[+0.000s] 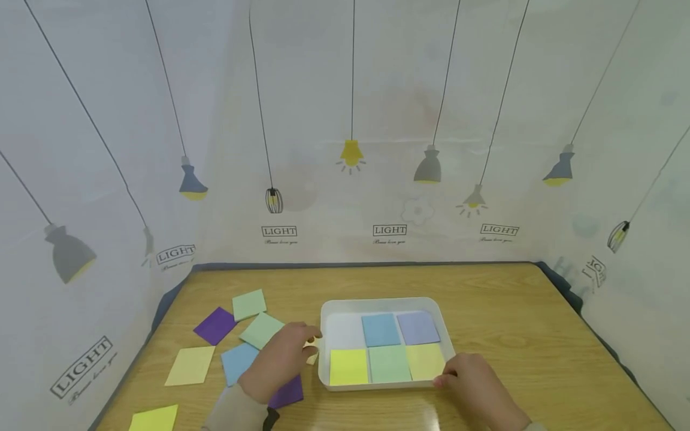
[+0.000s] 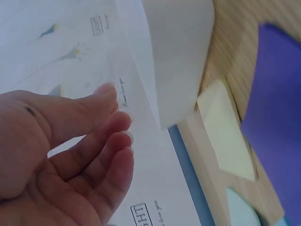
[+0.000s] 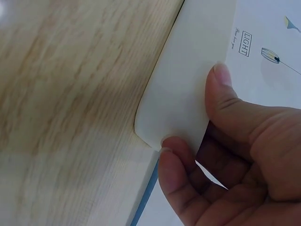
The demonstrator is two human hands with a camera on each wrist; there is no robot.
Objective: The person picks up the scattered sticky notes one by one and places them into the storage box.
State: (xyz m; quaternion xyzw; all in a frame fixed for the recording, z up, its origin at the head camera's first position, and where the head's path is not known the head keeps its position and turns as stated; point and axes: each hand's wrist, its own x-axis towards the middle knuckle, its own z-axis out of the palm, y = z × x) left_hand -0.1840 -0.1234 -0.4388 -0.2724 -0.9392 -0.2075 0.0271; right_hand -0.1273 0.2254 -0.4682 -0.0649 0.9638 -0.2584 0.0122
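Note:
A white rectangular tray (image 1: pixel 342 330) lies on the wooden table. Inside it, a blue square (image 1: pixel 380 330) and a lavender square (image 1: pixel 418 327) form the far row. Bright yellow (image 1: pixel 348 367), pale green (image 1: pixel 390 364) and pale yellow squares (image 1: pixel 424 361) line the near row. The back left spot shows bare tray floor. My right hand (image 1: pixel 474 383) holds the tray's near right corner, thumb and fingers against its outer wall (image 3: pixel 183 70). Beside the tray's left wall, my left hand (image 1: pixel 283 359) has loosely bent fingers with nothing between them, apart from the wall in the left wrist view.
Loose squares lie left of the tray: green (image 1: pixel 250 305), another green (image 1: pixel 262 330), purple (image 1: pixel 215 325), pale yellow (image 1: pixel 190 366), blue (image 1: pixel 238 362), and bright yellow (image 1: pixel 154 418) nearest me. Another purple square (image 1: pixel 288 393) is partly behind my left hand. A lamp-printed curtain (image 1: pixel 323 90) surrounds the table.

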